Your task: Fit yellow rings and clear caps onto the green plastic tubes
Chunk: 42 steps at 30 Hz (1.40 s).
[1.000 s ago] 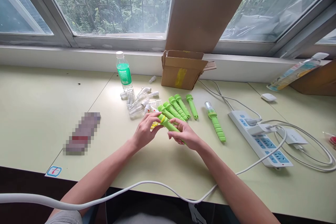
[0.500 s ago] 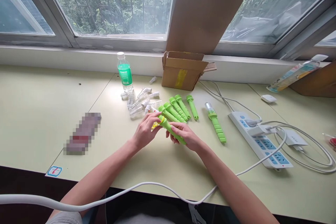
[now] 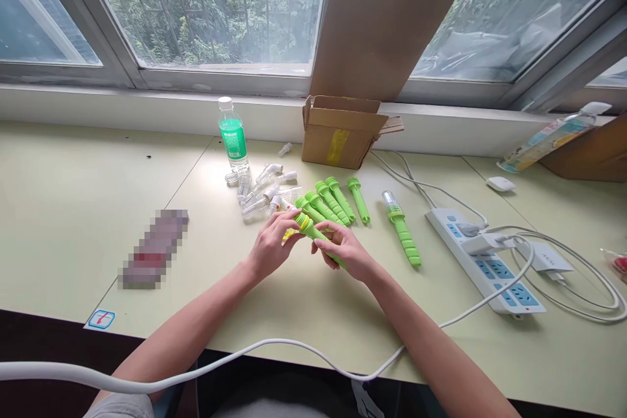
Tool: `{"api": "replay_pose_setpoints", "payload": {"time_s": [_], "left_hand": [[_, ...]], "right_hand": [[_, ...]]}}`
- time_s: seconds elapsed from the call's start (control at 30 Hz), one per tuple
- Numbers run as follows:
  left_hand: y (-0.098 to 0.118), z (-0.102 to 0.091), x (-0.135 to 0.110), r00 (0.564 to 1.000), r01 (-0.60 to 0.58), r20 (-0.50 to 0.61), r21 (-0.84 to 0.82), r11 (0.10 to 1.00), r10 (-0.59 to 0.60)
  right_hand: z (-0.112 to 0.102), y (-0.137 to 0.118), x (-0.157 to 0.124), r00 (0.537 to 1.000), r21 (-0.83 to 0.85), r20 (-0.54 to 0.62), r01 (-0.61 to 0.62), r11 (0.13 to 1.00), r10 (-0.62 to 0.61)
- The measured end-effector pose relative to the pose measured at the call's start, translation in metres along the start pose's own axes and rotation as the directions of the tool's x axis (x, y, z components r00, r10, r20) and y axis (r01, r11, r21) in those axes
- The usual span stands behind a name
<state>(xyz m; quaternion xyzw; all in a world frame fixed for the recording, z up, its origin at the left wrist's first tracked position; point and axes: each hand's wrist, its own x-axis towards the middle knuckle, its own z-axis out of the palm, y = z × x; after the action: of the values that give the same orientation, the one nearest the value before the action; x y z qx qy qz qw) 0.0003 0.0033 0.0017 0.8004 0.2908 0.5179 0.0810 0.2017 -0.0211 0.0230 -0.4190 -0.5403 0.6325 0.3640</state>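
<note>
Tilted between my two hands is a green plastic handle (image 3: 317, 235), with a yellow ring (image 3: 305, 221) around its threaded upper end. My left hand (image 3: 272, 238) is closed at that threaded end, thumb and fingers against the ring. Wrapped round the lower body is my right hand (image 3: 345, 249), which hides part of it. Several more green handles (image 3: 333, 202) lie just beyond my hands. Clear plastic tubes with white ends (image 3: 257, 199) are heaped behind my left hand. Something yellow (image 3: 289, 234) shows partly beneath its fingers.
A green handle with a clear top (image 3: 404, 235) lies to the right, near a white power strip (image 3: 484, 261) with cables. A cardboard box (image 3: 340, 134) and a water bottle (image 3: 233, 137) stand at the back. A white cable (image 3: 274, 342) crosses the front edge. A blurred object (image 3: 154, 251) lies left.
My right hand's fingers have shifted slightly up along the green handle, and the thumb now lies across it. My left hand stays at the ringed end.
</note>
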Motion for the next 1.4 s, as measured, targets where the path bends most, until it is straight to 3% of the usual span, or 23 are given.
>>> {"api": "replay_pose_setpoints", "payload": {"time_s": [0.27,0.6,0.83,1.23,1.4], "left_hand": [[-0.0032,0.0025,-0.0027,1.0,-0.001,0.028,0.047,0.999,0.0],[-0.0025,0.0002,-0.0008,1.0,0.003,0.015,0.009,1.0,-0.003],[-0.0025,-0.004,0.0036,0.999,0.008,0.036,-0.014,1.0,-0.007],[-0.0013,-0.0031,0.003,0.999,-0.008,0.041,-0.006,1.0,0.008],[-0.0019,-0.0023,0.0011,0.998,0.015,0.055,-0.021,1.0,-0.013]], "right_hand": [[0.0023,-0.0051,0.0,0.999,-0.141,0.041,0.022,0.99,-0.016],[0.0056,0.0037,0.0001,0.998,-0.026,-0.031,-0.054,0.998,0.053],[0.0087,0.0018,0.0002,1.0,0.054,-0.01,0.025,0.998,-0.025],[0.0028,-0.0051,-0.0011,0.997,0.027,0.079,0.008,1.0,-0.01],[0.0033,-0.0038,-0.0017,0.999,-0.012,0.037,-0.018,1.0,0.018]]}}
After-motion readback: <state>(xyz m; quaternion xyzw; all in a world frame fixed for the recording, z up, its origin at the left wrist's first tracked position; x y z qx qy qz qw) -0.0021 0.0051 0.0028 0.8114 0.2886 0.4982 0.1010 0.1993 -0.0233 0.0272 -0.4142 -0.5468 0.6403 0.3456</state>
